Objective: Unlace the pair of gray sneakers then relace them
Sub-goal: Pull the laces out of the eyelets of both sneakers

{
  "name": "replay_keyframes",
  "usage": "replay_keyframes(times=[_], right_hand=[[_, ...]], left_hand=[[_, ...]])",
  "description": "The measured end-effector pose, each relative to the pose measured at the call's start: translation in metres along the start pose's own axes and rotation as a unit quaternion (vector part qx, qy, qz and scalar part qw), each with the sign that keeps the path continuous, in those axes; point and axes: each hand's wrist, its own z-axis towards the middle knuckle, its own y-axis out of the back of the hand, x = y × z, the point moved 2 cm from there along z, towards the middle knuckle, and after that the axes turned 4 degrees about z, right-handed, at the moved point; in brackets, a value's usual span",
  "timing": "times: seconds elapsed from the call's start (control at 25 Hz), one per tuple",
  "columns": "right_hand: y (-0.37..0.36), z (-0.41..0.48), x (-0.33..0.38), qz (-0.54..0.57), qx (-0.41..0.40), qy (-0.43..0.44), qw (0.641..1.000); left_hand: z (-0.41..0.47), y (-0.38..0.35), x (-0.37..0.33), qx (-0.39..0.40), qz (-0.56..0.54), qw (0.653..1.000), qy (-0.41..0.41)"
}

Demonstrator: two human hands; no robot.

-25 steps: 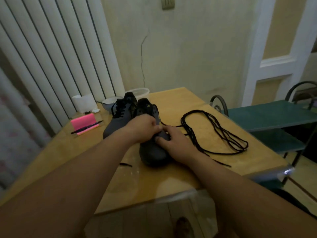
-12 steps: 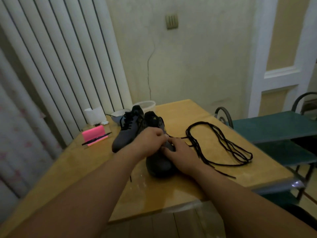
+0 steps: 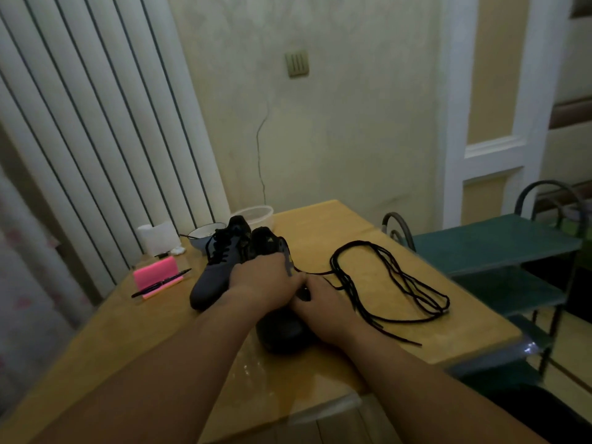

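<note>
Two dark gray sneakers stand side by side on the wooden table [image 3: 352, 232], toes toward me. The left sneaker [image 3: 215, 270] is laced with a black lace. Both hands are on the right sneaker [image 3: 282, 328]. My left hand [image 3: 261, 282] lies over its tongue area, fingers curled on the shoe. My right hand [image 3: 323, 307] pinches at the eyelet row, where a black lace [image 3: 394, 283] runs in. The rest of that lace lies in loose loops on the table to the right. The eyelets are hidden under my fingers.
At the table's back left are a pink notepad [image 3: 156, 273] with a black pen [image 3: 161, 283], a white cup [image 3: 157, 237], a small bowl [image 3: 205, 233] and a clear plastic container [image 3: 258, 214]. A green metal-framed shelf [image 3: 493, 241] stands close on the right. White vertical blinds hang at left.
The camera view has tilted up, so the table sits lower in frame. Both hands stay on the right sneaker with small finger shifts at the eyelets. The loose lace has not moved.
</note>
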Motion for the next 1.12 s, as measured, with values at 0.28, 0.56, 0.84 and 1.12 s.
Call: replay_keyframes(times=[0.28,0.56,0.84,1.12], right_hand=[[0.004,0.0,0.003,-0.017,0.013,0.01,1.0],[0.002,-0.001,0.003,-0.01,0.009,-0.004,1.0],[0.003,-0.002,0.005,-0.006,0.016,-0.003,1.0],[0.004,-0.001,0.005,0.001,0.027,-0.014,1.0]], left_hand=[[0.011,0.004,0.009,0.042,-0.168,0.983,-0.068],[0.015,0.047,0.008,0.021,-0.655,0.755,0.011],[0.018,0.014,0.024,0.022,0.051,0.997,-0.048],[0.015,0.037,0.01,0.048,-0.604,0.795,-0.027]])
